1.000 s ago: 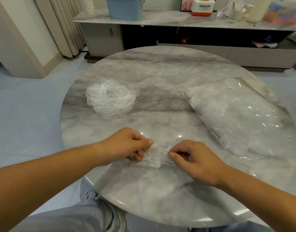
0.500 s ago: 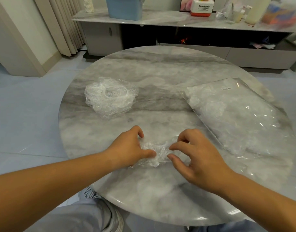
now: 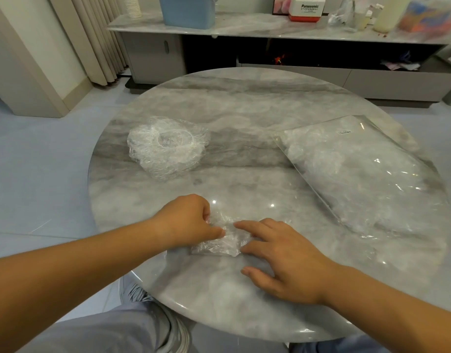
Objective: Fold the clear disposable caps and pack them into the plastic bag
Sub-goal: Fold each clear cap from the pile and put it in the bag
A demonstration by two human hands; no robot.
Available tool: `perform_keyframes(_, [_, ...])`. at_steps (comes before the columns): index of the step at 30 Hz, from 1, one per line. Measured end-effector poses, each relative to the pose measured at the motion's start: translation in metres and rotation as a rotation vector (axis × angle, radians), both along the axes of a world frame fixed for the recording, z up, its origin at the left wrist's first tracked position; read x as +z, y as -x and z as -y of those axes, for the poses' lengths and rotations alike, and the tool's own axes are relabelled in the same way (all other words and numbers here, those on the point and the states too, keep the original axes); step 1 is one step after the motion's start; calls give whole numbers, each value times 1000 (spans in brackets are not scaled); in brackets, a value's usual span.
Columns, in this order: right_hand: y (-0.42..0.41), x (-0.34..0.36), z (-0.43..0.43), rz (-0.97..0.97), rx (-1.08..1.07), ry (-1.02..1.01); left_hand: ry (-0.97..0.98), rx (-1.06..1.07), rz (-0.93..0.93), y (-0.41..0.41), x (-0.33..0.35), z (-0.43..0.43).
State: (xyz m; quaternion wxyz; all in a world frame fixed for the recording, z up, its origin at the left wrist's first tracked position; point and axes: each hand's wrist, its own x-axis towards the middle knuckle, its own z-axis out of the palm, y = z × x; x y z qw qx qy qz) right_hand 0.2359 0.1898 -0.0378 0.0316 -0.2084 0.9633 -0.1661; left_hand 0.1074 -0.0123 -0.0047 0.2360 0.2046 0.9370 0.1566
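Plastic cap (image 3: 216,244) on marble table (image 3: 244,110); left hand (image 3: 186,220) pinches it, fingers curled; right hand (image 3: 288,261) presses it, fingers straight, apart.

Views: one. Head camera, wide-angle, worn by the person; faces forward and down across the table (image 3: 244,118). Close range: left hand (image 3: 186,222) and right hand (image 3: 288,261) low in frame; sideboard (image 3: 244,26) beyond the hands, at top.

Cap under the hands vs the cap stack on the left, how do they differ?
The cap is a small flattened packet; the stack is a puffy round mound with a central dip. The cap is held by the left hand and pressed by the right hand; the stack lies untouched. Both are crinkly clear plastic.
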Motion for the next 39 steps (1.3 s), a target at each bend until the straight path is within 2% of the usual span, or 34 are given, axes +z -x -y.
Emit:
perform_keyframes(9, [-1,-1,4,-35,58,-119,-523,441,736,-4,0,2])
perform_keyframes(12, [-3,-1,5,6,47,-134,-682,528,884,-8,3,-5])
perform_keyframes(15, [-7,3,0,65,31,-28,-720,529,944,-16,0,-11])
perform_keyframes(18, [-12,5,-8,-50,-7,147,-738,579,988,-20,-3,-16])
perform_keyframes(21, [-7,7,-20,-212,-285,222,-743,608,1017,-18,-1,-19])
perform_keyframes(23, [3,14,-24,-123,-558,219,-745,612,1028,-16,1,-19])
perform_keyframes(26, [16,23,-26,210,-838,273,-747,606,1039,-18,3,-20])
perform_keyframes(29, [23,25,-18,343,-881,236,-748,586,1030,-20,4,-20])
perform_keyframes(32, [26,22,-12,375,-873,279,-751,563,1029,-20,2,-18])
perform_keyframes(35, [27,24,-11,338,-863,455,-754,551,1035,-19,1,-19])
perform_keyframes(39, [23,29,-2,303,-810,878,-745,532,1042,-19,2,-20])
